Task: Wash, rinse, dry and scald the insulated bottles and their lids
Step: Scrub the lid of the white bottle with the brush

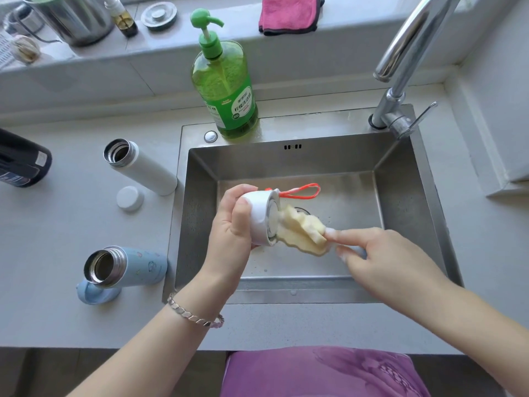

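Over the steel sink [406, 196] my left hand [232, 224] grips a white lid [262, 219] with an orange loop, its open side turned right. My right hand [369, 253] holds the handle of a yellowish sponge brush [300, 232], forefinger stretched along it, and the sponge head presses into the lid. On the counter to the left stand a white bottle [143, 167], open, with a small white cap [130, 198] beside it. Nearer me a light blue bottle [128, 266] stands open with its blue lid [94, 295] at its foot.
A green pump bottle of dish soap [226, 90] stands on the sink's back rim. The chrome tap [406, 67] arches over the right corner. A pink cloth [289, 14], a steel kettle [71, 18] and small items lie on the sill. A dark bottle [23, 159] is at far left.
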Motion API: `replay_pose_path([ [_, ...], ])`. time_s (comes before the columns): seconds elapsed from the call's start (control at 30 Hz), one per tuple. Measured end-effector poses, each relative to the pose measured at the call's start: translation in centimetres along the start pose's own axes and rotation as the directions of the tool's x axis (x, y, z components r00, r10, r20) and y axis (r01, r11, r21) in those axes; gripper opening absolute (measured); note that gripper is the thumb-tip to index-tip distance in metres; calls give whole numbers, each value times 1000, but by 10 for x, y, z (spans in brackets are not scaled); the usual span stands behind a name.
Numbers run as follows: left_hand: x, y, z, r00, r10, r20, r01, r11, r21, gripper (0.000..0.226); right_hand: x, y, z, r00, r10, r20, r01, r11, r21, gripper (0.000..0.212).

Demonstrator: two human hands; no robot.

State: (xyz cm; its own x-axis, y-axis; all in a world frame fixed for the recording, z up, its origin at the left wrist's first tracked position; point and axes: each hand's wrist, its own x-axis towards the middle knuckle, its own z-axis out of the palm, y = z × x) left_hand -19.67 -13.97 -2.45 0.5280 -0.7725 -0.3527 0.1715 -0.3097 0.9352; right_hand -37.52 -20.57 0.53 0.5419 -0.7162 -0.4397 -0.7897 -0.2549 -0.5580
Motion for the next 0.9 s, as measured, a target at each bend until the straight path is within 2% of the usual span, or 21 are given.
replay_pose_path([
  [0.13,-1,4,2,998,-62,-22,61,998,-29,18,3,-9,5,983,-93,-159,68,985,-157,39],
  [0.2,-1,6,4,994,-101,-31,98,991,-90,21,6,-10,12,940,-209,-270,148,962,-228,44],
  [0.27,1,8,5,990,-135,-31,129,982,-134,25,6,-12,17,915,-260,-309,170,942,-288,45],
  [0.37,7,9,5,984,-176,-26,172,979,-105,25,2,-18,19,878,-358,-319,254,911,-325,42],
  [0.5,8,8,3,985,-173,-19,171,982,-78,25,-6,-20,15,871,-378,-312,297,914,-277,42],
  [0.6,9,7,-2,990,-139,-40,135,988,-75,26,-16,-12,20,879,-404,-254,349,907,-235,41],
  [0.67,11,7,-5,988,-140,-61,135,987,-82,28,-20,-5,24,891,-377,-251,335,922,-196,39],
  [0.73,9,5,-5,988,-145,-46,141,987,-82,30,-16,-5,24,929,-269,-254,267,963,-43,38],
  [0.83,4,3,-2,991,-134,-20,131,987,-96,32,-7,-6,22,972,-180,-149,210,952,223,41],
  [0.9,6,5,-4,988,-143,-58,136,985,-109,29,-9,-8,23,980,-173,-101,195,944,266,41],
])
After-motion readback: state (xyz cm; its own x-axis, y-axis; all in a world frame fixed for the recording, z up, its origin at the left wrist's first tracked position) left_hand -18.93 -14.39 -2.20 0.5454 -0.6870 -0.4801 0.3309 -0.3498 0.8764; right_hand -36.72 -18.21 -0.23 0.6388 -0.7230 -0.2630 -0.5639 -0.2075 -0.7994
